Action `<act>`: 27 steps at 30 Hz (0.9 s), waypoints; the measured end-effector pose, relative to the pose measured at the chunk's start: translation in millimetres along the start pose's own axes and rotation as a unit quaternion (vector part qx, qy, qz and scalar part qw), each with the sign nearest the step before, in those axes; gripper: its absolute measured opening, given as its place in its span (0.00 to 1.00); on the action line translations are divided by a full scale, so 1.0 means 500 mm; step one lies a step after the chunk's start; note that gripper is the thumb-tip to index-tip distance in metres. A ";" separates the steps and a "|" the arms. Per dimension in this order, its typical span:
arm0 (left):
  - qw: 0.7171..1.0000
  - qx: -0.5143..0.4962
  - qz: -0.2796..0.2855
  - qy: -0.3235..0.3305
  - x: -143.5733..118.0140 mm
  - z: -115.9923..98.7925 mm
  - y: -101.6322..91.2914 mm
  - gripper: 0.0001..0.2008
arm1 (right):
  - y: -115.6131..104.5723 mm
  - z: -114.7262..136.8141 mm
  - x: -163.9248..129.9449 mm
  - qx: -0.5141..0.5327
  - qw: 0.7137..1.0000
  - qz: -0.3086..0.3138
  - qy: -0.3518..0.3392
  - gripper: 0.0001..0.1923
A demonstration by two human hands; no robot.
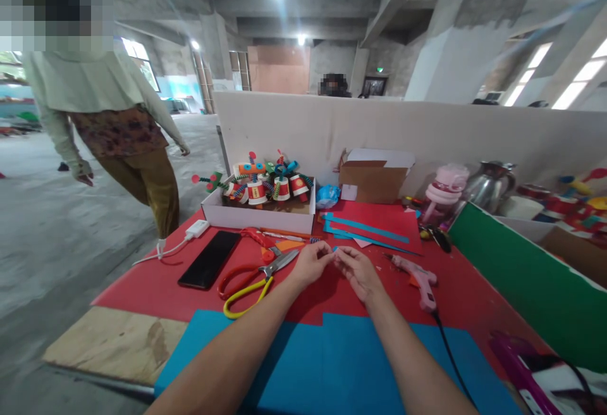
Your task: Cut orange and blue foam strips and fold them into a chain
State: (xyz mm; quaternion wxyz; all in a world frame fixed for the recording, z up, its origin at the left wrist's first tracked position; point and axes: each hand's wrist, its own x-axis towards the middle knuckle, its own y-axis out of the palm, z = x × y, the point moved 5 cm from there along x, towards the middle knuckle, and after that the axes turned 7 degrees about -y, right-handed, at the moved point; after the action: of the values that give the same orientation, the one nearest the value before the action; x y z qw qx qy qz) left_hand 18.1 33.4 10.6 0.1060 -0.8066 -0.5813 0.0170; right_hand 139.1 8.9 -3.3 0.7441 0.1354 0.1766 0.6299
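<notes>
Over the red table covering, my left hand [310, 266] and my right hand [356, 271] meet with fingertips pinched close together. A tiny blue piece [336, 249] shows at the fingertips of my right hand; its kind is too small to tell. What my left fingers pinch, if anything, is hidden. Beside my left wrist lie scissors [246, 283] with one red and one yellow handle, blades slightly apart. To the right of my right hand rests a pink glue gun [420, 277] with a black cord. Blue paper strips [370, 228] lie just beyond both hands on red paper.
Left of the scissors lie a black phone [209, 260] and a white charger [197, 229]. A white box [258, 219] holds several paper-cup figures. Further right stand a pink bottle [446, 190], a metal jug [490, 181] and a green panel [526, 282]. A person [118, 130] walks at left.
</notes>
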 end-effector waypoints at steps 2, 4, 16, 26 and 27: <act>1.000 0.004 -0.005 0.003 0.001 0.002 0.002 0.07 | -0.002 0.003 0.002 0.000 1.000 -0.005 -0.016 0.20; 1.000 0.005 -0.008 0.006 0.001 0.003 0.003 0.06 | -0.002 0.004 0.003 0.000 1.000 -0.007 -0.029 0.19; 0.998 0.043 -0.034 0.005 -0.005 -0.005 0.000 0.06 | 0.003 0.001 -0.003 0.016 1.000 0.007 -0.017 0.16; 0.994 0.085 -0.067 0.002 -0.011 -0.032 -0.004 0.09 | 0.000 0.013 -0.002 0.021 0.999 -0.008 -0.030 0.18; 0.992 0.106 -0.071 0.009 -0.013 -0.043 -0.008 0.09 | -0.003 0.016 -0.001 0.021 0.999 -0.013 -0.036 0.18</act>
State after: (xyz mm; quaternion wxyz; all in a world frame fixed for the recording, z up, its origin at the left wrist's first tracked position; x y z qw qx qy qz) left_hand 15.5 25.3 31.9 0.1971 -0.7478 -0.6307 0.0641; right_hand 143.6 8.5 3.4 0.7549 0.1709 0.1644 0.6115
